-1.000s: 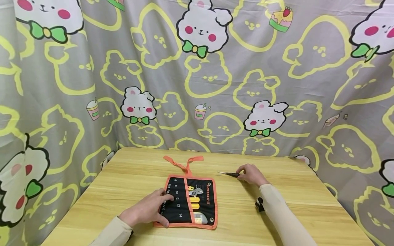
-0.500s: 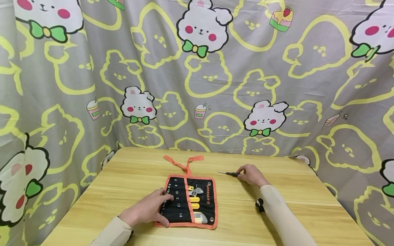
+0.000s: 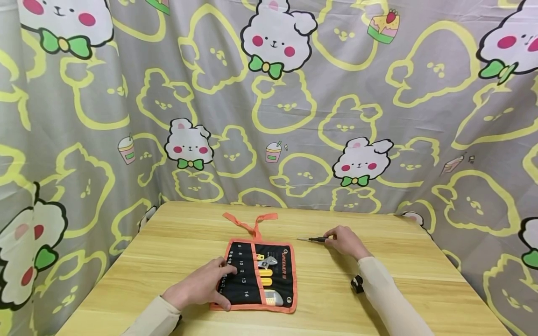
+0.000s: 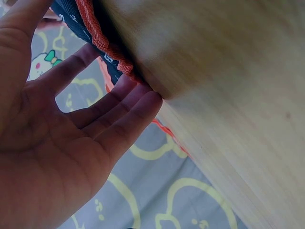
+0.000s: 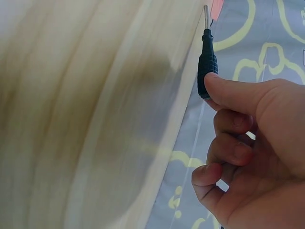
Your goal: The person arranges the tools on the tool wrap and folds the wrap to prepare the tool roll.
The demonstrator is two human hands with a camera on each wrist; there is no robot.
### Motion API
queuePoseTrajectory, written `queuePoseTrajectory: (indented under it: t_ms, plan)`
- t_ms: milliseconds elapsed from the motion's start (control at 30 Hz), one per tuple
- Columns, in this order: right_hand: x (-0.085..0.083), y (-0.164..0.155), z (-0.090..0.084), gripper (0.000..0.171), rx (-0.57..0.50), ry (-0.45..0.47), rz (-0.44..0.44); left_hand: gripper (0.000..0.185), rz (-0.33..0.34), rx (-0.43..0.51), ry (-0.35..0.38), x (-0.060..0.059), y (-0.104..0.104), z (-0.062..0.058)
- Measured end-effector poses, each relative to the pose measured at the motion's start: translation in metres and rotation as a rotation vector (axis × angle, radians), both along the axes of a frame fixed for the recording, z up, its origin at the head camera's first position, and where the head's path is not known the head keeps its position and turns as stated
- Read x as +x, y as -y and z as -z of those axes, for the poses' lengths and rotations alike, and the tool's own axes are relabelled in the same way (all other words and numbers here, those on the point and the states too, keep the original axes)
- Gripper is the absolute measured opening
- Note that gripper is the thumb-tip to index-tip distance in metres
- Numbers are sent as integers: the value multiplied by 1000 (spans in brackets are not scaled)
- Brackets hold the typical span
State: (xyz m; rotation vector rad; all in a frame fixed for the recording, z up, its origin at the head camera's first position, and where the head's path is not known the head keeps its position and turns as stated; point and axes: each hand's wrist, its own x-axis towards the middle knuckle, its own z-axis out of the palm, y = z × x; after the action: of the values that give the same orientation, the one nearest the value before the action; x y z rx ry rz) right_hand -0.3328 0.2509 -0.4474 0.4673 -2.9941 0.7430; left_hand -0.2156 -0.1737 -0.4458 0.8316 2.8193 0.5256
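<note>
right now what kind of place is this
Probably a makeshift indoor set, not a real workshop: a bunny-print sheet curtains off a wooden table holding only a tool roll and a screwdriver.

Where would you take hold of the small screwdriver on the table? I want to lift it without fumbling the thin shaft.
Grip the screwdriver by its thick black handle, coming from the right, probably as the right hand does now. It lies flat on the table, its thin metal tip pointing left toward the tool roll, so the handle end offers the fuller, safer hold.
</note>
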Motion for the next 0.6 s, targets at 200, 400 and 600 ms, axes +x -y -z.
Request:
queuePoseTrajectory:
  t_ms: [200, 400, 600]
  plan:
    - [3, 2, -1, 19, -20, -24, -9, 78, 6, 4, -12, 0, 1, 1]
    - [4, 7, -4, 20, -6, -53, -22, 78, 8, 3, -19, -1, 1, 2]
    - [7, 14, -6, 20, -11, -64, -56, 79, 5, 4, -9, 0, 1, 1]
